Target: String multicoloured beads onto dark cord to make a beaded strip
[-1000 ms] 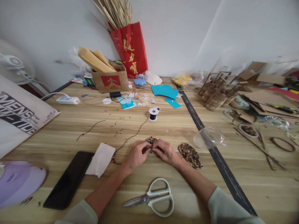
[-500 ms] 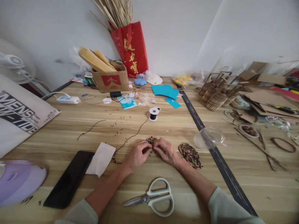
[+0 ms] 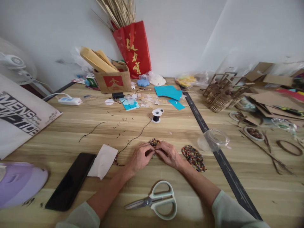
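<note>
Far left on the worktop point(image 3: 71, 126): printed bag point(image 3: 19, 115), purple object point(image 3: 20, 183), black phone point(image 3: 71, 181), white tissue point(image 3: 103, 161) just beside it. Loose cord offcut point(image 3: 92, 129) and small dark snippets scattered farther back. Left hand point(image 3: 139, 157) at centre, fingers curled narrow, fingertips pinched at a small cluster of coloured beads point(image 3: 154, 142); exactly what sits between thumb and forefinger hidden. Black cord point(image 3: 133, 139) running from under the left hand, one way back to a spool point(image 3: 156, 115), the other way to a short beaded length point(image 3: 116, 162) lying left of the wrist. Right hand point(image 3: 169, 154) touching the left at the fingertips, likewise closed narrow on the same bead cluster. Judged step: threading or knotting beads on the cord, both hands committed to one small point. Next move judged to call for a fine pinch, cord end held taut, beads kept from sliding off the free end. Scissors point(image 3: 158, 201) near the forearms, blades shut, untouched. Pile of mixed beads point(image 3: 193, 157) just right of the right hand, within easy reach. Clear plastic tub point(image 3: 213, 139) on its side beyond that, next to a dark strip point(image 3: 213, 148) crossing the worktop. Cardboard pieces point(image 3: 273, 101) far right.
</note>
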`<act>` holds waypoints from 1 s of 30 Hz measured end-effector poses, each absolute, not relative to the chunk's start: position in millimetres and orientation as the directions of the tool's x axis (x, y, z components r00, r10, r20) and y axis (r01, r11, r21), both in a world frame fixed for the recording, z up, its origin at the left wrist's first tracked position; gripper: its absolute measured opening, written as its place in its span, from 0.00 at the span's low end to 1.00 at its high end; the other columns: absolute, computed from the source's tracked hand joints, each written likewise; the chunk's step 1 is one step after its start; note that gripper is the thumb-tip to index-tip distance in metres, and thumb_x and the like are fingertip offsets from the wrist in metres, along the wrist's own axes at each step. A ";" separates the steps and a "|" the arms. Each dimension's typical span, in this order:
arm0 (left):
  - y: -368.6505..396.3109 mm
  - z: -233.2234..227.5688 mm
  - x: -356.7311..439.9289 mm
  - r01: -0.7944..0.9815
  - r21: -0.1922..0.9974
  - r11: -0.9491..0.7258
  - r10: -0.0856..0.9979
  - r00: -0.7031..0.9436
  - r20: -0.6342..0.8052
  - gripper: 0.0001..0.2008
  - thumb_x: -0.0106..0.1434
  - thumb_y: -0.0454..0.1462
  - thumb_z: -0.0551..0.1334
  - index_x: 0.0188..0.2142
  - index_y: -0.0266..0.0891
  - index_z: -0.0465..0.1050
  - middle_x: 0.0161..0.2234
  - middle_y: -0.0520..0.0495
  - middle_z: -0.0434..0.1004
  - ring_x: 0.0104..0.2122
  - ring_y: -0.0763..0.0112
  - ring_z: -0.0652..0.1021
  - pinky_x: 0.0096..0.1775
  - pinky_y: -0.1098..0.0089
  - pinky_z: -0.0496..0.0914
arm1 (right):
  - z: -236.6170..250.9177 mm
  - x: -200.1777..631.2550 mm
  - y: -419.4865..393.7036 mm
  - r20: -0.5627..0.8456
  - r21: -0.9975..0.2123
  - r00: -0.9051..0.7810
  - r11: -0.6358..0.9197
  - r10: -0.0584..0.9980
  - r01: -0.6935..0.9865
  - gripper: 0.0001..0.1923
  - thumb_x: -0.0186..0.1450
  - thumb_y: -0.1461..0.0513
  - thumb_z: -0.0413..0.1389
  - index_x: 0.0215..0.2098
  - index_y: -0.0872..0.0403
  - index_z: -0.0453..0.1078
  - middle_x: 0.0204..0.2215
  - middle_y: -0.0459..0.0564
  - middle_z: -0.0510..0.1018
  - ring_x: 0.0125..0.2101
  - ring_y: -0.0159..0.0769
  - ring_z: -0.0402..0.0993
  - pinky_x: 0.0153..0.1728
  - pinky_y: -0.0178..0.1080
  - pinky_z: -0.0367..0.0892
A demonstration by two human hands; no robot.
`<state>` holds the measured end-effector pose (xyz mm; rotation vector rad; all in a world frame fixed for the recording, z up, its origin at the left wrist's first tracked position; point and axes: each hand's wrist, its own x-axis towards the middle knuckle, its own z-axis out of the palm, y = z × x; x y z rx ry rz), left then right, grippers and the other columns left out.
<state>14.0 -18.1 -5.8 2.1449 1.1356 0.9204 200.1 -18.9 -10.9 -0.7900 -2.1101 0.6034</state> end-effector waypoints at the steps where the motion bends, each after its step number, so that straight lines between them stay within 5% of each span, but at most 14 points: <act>1: -18.3 -5.0 14.2 0.492 0.714 -0.498 0.856 0.412 0.313 0.05 0.58 0.28 0.61 0.29 0.37 0.73 0.29 0.46 0.77 0.34 0.66 0.75 0.39 0.67 0.69 | -10.8 200.0 -18.9 0.510 -0.638 -0.495 0.696 0.703 0.331 0.09 0.71 0.61 0.48 0.37 0.54 0.68 0.30 0.51 0.73 0.32 0.36 0.70 0.34 0.37 0.67; 11: -11.7 21.3 -2.0 0.567 0.674 -0.473 0.872 0.407 0.270 0.06 0.60 0.30 0.59 0.32 0.39 0.74 0.33 0.46 0.79 0.36 0.67 0.76 0.42 0.69 0.69 | -10.7 200.8 -20.2 0.506 -0.624 -0.499 0.698 0.704 0.352 0.08 0.71 0.61 0.47 0.36 0.54 0.67 0.29 0.51 0.72 0.31 0.36 0.69 0.33 0.37 0.66; 22: 4.3 66.3 -60.3 0.924 0.214 -0.316 0.933 0.343 -0.107 0.09 0.62 0.34 0.56 0.31 0.40 0.75 0.32 0.46 0.80 0.35 0.62 0.77 0.38 0.68 0.66 | -14.3 201.6 -18.6 0.521 -0.604 -0.504 0.714 0.689 0.353 0.08 0.70 0.62 0.48 0.36 0.54 0.66 0.29 0.52 0.72 0.30 0.36 0.69 0.32 0.37 0.66; 30: -0.9 59.8 -78.1 0.955 0.075 -0.288 0.920 0.297 -0.256 0.06 0.58 0.34 0.59 0.28 0.39 0.73 0.31 0.44 0.79 0.36 0.60 0.77 0.37 0.68 0.65 | -17.0 202.3 -18.5 0.535 -0.597 -0.505 0.726 0.678 0.343 0.07 0.70 0.62 0.48 0.37 0.54 0.67 0.29 0.52 0.73 0.30 0.37 0.69 0.32 0.37 0.65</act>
